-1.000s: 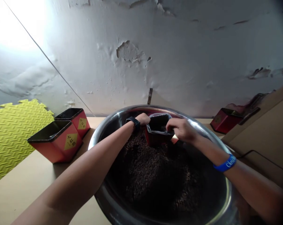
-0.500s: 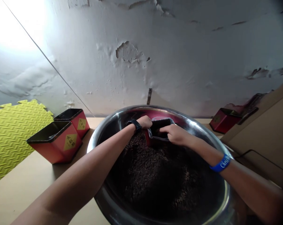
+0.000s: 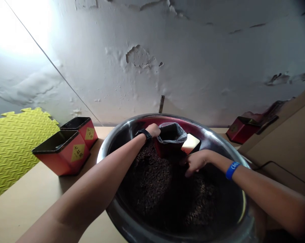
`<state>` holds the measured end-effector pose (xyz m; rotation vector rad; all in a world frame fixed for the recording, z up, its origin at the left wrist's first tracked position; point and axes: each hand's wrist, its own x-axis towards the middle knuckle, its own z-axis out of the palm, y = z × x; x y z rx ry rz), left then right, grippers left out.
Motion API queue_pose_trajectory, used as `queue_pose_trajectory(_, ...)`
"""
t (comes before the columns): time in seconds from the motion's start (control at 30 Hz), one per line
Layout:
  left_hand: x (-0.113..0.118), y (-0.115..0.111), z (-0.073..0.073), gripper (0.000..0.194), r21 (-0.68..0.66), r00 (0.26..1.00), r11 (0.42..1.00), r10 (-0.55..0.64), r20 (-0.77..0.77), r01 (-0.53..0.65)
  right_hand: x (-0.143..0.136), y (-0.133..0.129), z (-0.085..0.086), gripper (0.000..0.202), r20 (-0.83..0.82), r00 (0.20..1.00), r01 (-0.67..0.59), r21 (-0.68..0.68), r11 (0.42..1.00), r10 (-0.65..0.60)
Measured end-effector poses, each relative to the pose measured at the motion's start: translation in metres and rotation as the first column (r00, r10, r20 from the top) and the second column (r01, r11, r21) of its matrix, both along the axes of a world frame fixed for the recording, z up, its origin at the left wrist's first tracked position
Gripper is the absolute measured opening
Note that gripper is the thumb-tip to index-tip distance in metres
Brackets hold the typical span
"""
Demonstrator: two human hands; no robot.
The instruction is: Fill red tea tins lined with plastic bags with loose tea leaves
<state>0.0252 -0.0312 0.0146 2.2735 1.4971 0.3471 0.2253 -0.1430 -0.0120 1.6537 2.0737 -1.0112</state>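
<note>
A large steel basin point(image 3: 109, 148) holds a heap of dark loose tea leaves point(image 3: 164, 189). At its far side stands a red tin point(image 3: 164, 150) lined with a grey plastic bag point(image 3: 172, 133), mouth open. My left hand point(image 3: 153, 130), black band on the wrist, grips the tin's left rim and bag edge. My right hand point(image 3: 195, 162), blue wristband behind it, is down in the leaves just right of the tin, fingers curled into them. Whether it holds leaves is not clear.
Two open red tins point(image 3: 63, 152) with yellow diamond labels stand on the tan table to the left. Another red tin point(image 3: 240, 130) lies at the right by cardboard boxes point(image 3: 281, 148). A yellow foam mat point(image 3: 13, 145) is far left. A peeling white wall rises behind.
My right hand left the bag's mouth and dropped down and right into the leaves. The left hand stayed on the tin's rim.
</note>
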Motion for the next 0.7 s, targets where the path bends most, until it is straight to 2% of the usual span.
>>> queue_pose_trajectory(0.07, -0.002, 0.000, -0.001, 0.025, -0.014, 1.000, 1.000, 0.022, 0.008, -0.022, -0.010, -0.003, -0.004, 0.076, -0.051, 0.991, -0.127, -0.120, 0.985, 0.122)
queue_pose_trajectory(0.13, -0.003, 0.000, -0.002, 0.026, -0.043, 0.999, 0.998, 0.036, 0.016, -0.035, -0.020, -0.004, -0.005, 0.082, -0.050, 0.974, -0.226, -0.104, 0.968, 0.222)
queue_pose_trajectory(0.27, -0.004, 0.001, -0.002, 0.027, -0.053, 0.999, 0.998, 0.030, 0.030, -0.028, -0.031, -0.003, -0.001, 0.057, -0.019, 0.939, -0.343, -0.060, 0.937, 0.343)
queue_pose_trajectory(0.37, -0.001, 0.000, -0.002, 0.026, 0.027, 0.999, 0.999, 0.028, 0.034, -0.029, -0.034, -0.008, 0.015, 0.045, -0.102, 0.941, -0.316, 0.073, 0.946, 0.322)
queue_pose_trajectory(0.47, 0.003, -0.004, -0.002, 0.027, 0.062, 0.999, 0.998, 0.021, 0.045, -0.024, -0.036, -0.018, 0.041, 0.034, -0.228, 0.923, -0.263, 0.213, 0.941, 0.310)
queue_pose_trajectory(0.53, 0.006, -0.008, 0.000, 0.027, 0.067, 0.999, 0.998, 0.017, 0.049, -0.021, -0.036, -0.019, 0.056, 0.029, -0.340, 0.892, -0.175, 0.347, 0.921, 0.298)
queue_pose_trajectory(0.57, 0.007, -0.011, 0.001, 0.027, 0.070, 0.999, 0.997, 0.015, 0.047, -0.018, -0.035, -0.017, 0.061, 0.028, -0.389, 0.880, -0.088, 0.431, 0.898, 0.273)
queue_pose_trajectory(0.6, 0.008, -0.013, 0.001, 0.027, 0.075, 0.999, 0.997, 0.007, 0.043, -0.010, -0.033, -0.013, 0.063, 0.027, -0.426, 0.871, 0.022, 0.529, 0.848, 0.243)
queue_pose_trajectory(0.63, 0.009, -0.016, 0.002, 0.026, 0.081, 0.999, 0.997, -0.010, 0.039, 0.007, -0.032, -0.008, 0.063, 0.027, -0.439, 0.871, 0.125, 0.630, 0.767, 0.220)
queue_pose_trajectory(0.67, 0.010, -0.017, 0.002, 0.025, 0.088, 0.999, 0.996, -0.029, 0.036, 0.026, -0.029, -0.001, 0.061, 0.028, -0.424, 0.881, 0.190, 0.725, 0.662, 0.212)
queue_pose_trajectory(0.7, 0.011, -0.019, 0.003, 0.025, 0.093, 0.998, 0.995, -0.045, 0.037, 0.041, -0.027, 0.004, 0.057, 0.028, -0.378, 0.900, 0.202, 0.806, 0.557, 0.220)
